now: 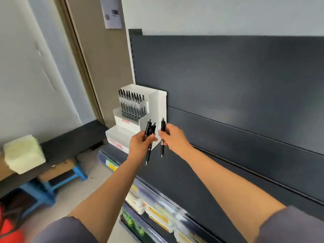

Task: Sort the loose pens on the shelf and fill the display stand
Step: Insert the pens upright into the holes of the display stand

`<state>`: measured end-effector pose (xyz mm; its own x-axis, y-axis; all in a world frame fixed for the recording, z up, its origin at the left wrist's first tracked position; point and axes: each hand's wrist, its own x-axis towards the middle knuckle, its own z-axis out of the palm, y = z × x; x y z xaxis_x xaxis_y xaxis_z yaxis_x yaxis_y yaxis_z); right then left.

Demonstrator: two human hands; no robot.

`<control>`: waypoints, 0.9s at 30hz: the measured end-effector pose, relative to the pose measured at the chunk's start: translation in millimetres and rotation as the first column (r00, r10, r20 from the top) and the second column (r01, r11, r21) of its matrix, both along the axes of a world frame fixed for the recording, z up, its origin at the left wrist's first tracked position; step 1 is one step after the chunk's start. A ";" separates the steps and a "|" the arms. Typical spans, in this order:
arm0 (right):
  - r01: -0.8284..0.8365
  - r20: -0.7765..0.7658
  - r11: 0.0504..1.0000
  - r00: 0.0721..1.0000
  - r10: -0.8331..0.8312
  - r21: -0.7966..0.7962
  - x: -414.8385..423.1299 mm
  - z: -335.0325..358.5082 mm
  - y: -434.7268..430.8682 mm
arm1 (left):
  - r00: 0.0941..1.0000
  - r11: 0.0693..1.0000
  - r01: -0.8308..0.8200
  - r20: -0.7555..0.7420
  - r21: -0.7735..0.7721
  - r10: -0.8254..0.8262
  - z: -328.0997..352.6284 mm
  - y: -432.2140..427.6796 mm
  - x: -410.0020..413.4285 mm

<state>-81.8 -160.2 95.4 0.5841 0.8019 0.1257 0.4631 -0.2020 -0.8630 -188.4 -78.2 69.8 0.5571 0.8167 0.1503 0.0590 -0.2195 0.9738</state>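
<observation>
Left hand raised, grip curled round two black pens; right hand pinches one upright pen beside the display stand.

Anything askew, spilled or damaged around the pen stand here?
Nothing stands out. The white tiered plastic display stand sits upright on the dark grey shelf, its row of black pens standing even. The left hand grips a few black pens, the right hand a single black pen, tips down.

White display stand on shelf
</observation>
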 end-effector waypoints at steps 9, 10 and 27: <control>0.071 0.040 0.996 0.996 -0.073 0.055 -17.5 13.7 113.4 | 0.997 0.992 -0.053 0.045 -0.110 0.058 0.2 120.0 -42.2; 0.067 0.027 0.996 0.997 -0.069 0.064 -16.3 11.8 122.2 | 0.997 0.992 -0.062 0.029 -0.106 0.066 -2.0 127.2 -42.8; -0.199 0.337 0.977 0.917 0.212 -0.074 27.5 -21.8 207.1 | 0.997 0.996 -0.072 -0.044 -0.057 0.070 -26.3 201.8 2.4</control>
